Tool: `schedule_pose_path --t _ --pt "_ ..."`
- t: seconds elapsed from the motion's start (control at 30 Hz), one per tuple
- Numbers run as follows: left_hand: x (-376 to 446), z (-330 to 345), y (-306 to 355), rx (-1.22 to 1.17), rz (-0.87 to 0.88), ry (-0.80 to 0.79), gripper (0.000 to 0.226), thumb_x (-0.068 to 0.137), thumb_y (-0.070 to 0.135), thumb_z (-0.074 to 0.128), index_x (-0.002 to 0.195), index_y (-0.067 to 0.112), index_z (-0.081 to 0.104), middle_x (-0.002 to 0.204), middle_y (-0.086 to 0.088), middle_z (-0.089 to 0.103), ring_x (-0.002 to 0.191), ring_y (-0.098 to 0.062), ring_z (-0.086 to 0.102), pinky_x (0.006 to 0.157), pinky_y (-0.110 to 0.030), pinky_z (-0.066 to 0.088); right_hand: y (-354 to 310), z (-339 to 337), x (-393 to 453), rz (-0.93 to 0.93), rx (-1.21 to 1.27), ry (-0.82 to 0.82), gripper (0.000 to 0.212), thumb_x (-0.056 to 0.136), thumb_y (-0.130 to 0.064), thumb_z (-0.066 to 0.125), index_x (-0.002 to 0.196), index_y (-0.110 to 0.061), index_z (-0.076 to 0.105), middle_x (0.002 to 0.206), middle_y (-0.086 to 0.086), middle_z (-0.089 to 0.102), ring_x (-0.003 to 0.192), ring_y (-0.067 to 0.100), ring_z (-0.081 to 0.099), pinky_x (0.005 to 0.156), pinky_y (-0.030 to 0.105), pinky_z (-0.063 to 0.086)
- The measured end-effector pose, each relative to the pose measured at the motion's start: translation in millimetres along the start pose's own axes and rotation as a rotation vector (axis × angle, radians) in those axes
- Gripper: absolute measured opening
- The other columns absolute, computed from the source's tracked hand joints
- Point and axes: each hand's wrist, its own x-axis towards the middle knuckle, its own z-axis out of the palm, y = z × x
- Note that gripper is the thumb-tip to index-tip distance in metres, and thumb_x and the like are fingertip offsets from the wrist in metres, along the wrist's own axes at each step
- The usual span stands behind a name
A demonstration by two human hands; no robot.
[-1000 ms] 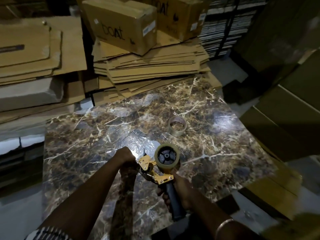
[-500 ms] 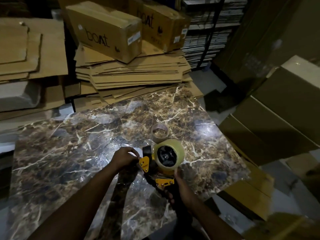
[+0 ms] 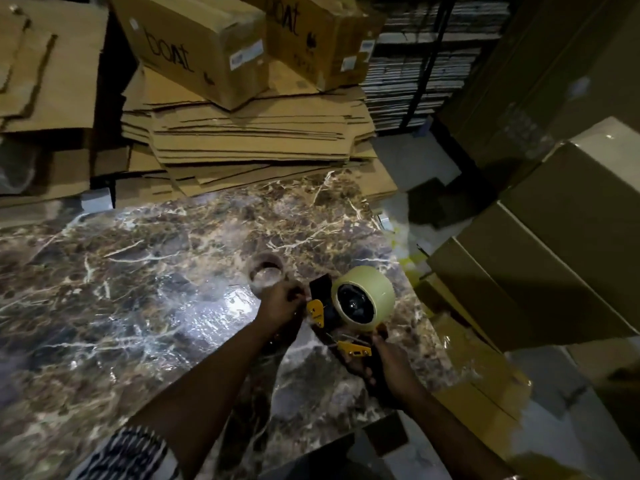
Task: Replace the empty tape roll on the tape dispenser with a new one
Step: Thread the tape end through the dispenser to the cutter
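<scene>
Gripping the tape dispenser (image 3: pixel 346 327) by its handle, your right hand (image 3: pixel 388 365) holds it near the tabletop's (image 3: pixel 104 289) right edge; your left hand (image 3: pixel 280 306) pinches its front, new roll (image 3: pixel 363 303) mounted, empty roll (image 3: pixel 266 273) beyond.

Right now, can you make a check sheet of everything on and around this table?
Surface: marble-look table, shiny, one bright glare patch.
Job's things: tape dispenser held above the table's right side, with a full tape roll on its wheel; empty roll lying flat on the table, just behind the left hand.
Clutter: nothing seen besides the empty roll.
Hands: left hand at the dispenser's yellow front plate; right hand wrapped around the handle.
Cables: nothing seen.
Surroundings: flat cardboard stack behind the table, two printed boxes on top, more cartons to the right.
</scene>
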Motion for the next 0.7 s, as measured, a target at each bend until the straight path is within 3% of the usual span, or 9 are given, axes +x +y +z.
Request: schedule_pose_path --t 0.07,0.13,0.23,0.33,0.47,0.53,0.63,0.7 --pt "9 18 4 0.061 0.044 0.012 0.008 0.08 0.007 0.064 0.074 0.01 0.068 0.071 -0.003 0.066 0.068 -0.014 0.059 0.058 -0.019 0.039 1 -22 16 -0.011 -0.087 -0.009 0.06 0.101 -0.048 0.045 0.089 0.006 0.068 0.052 0.009 0.051 0.042 0.022 0.041 0.049 0.029 0.03" --pt "12 34 5 0.128 0.036 0.022 0.014 0.082 0.012 0.068 0.068 0.01 0.067 0.066 0.004 0.058 0.062 -0.012 0.053 0.055 -0.019 0.031 2 -39 26 -0.062 -0.177 -0.026 0.072 0.098 -0.054 0.044 0.085 0.014 0.063 0.051 0.008 0.051 0.041 0.02 0.044 0.046 0.027 0.034" --pt "12 46 1 0.251 0.088 0.085 0.028 0.085 0.035 0.062 0.064 0.017 0.066 0.063 0.005 0.047 0.056 -0.007 0.041 0.05 -0.016 0.023 6 -52 30 -0.102 -0.281 -0.064 0.065 0.095 -0.056 0.043 0.06 -0.004 0.058 0.046 0.004 0.049 0.037 0.016 0.042 0.047 0.027 0.032" --pt "13 47 -6 0.327 0.107 0.079 0.017 0.083 0.031 0.067 0.076 0.018 0.073 0.068 0.001 0.046 0.062 -0.011 0.042 0.051 -0.024 0.022 7 -54 32 -0.082 -0.325 -0.08 0.06 0.103 -0.044 0.042 0.05 -0.019 0.053 0.043 0.0 0.049 0.035 0.012 0.043 0.048 0.025 0.032" --pt "10 52 -11 0.403 0.177 0.109 0.032 0.082 0.034 0.056 0.068 0.01 0.072 0.062 -0.003 0.052 0.06 -0.02 0.05 0.054 -0.028 0.034 3 -56 33 -0.06 -0.303 -0.148 0.057 0.105 -0.043 0.039 0.059 -0.013 0.055 0.043 -0.002 0.048 0.035 0.011 0.042 0.047 0.023 0.031" --pt "9 56 -12 0.431 0.209 0.117 0.038 0.082 0.033 0.051 0.064 0.007 0.071 0.059 -0.009 0.055 0.058 -0.028 0.054 0.053 -0.031 0.04 1 -57 34 -0.076 -0.312 -0.179 0.061 0.099 -0.057 0.037 0.063 -0.011 0.058 0.045 -0.001 0.049 0.037 0.013 0.042 0.046 0.023 0.032" --pt "9 57 -13 0.47 0.221 0.123 0.041 0.084 0.035 0.049 0.065 0.007 0.072 0.058 -0.01 0.055 0.057 -0.029 0.054 0.053 -0.029 0.034 -1 -57 38 -0.106 -0.383 -0.193 0.091 0.082 -0.085 0.036 0.068 0.001 0.061 0.047 0.003 0.05 0.038 0.016 0.045 0.046 0.025 0.033" --pt "9 56 -13 0.49 0.206 0.126 0.04 0.086 0.038 0.05 0.072 0.011 0.076 0.061 -0.007 0.056 0.06 -0.027 0.054 0.056 -0.027 0.027 1 -59 37 -0.158 -0.418 -0.204 0.096 0.08 -0.088 0.036 0.087 0.001 0.07 0.054 0.006 0.06 0.043 0.017 0.054 0.047 0.03 0.038"
